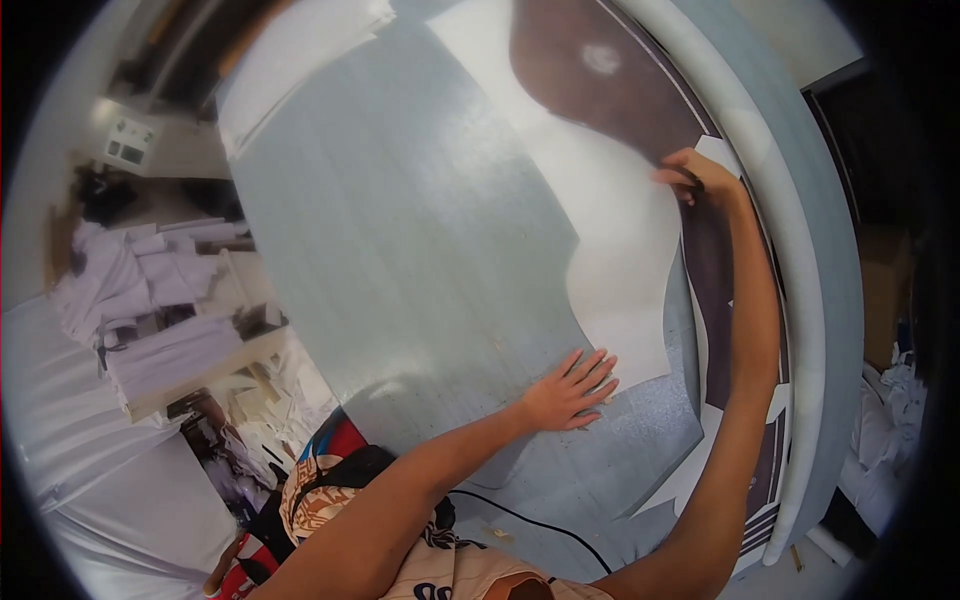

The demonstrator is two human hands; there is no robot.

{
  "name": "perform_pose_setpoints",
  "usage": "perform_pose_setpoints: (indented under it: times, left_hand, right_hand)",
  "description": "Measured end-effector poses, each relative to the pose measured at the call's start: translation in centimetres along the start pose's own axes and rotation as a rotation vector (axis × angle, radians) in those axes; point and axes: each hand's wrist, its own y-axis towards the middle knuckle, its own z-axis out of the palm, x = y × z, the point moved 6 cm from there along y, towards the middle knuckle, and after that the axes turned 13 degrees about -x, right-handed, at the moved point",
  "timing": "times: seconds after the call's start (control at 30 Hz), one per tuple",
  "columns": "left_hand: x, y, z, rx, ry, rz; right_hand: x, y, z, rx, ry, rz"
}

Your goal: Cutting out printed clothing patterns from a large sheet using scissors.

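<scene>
A white sheet with a dark brown printed shape [605, 75] lies across the grey table [420, 220]. My left hand [572, 393] rests flat with fingers spread, its fingertips at the near edge of the white part [625, 300]. Farther off to the right, my right hand [705, 178] is closed round a dark, curved handle [688, 176]; the rest of that tool is hidden. It sits where the white part and a brown strip [712, 270] come apart, with a gap between them running toward me. My right forearm covers some of the strip.
A long, pale roll [800, 260] runs along the table's right edge. At the far left of the table lie white sheets [290, 60]. Stacked white pieces [150, 270] stand left of the table. A black cord [540, 522] crosses the near side.
</scene>
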Motion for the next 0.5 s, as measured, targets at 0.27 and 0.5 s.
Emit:
perform_pose_setpoints:
  times: [0.27, 0.5]
  left_hand:
    - [0.1, -0.1, -0.2, -0.004, -0.010, -0.014]
    - [-0.1, 0.0, -0.7, -0.028, -0.008, -0.003]
  right_hand:
    - [1.9, -1.9, 4.5, -0.047, 0.243, 0.001]
    - [4.2, -1.4, 6.8, -0.136, 0.306, -0.038]
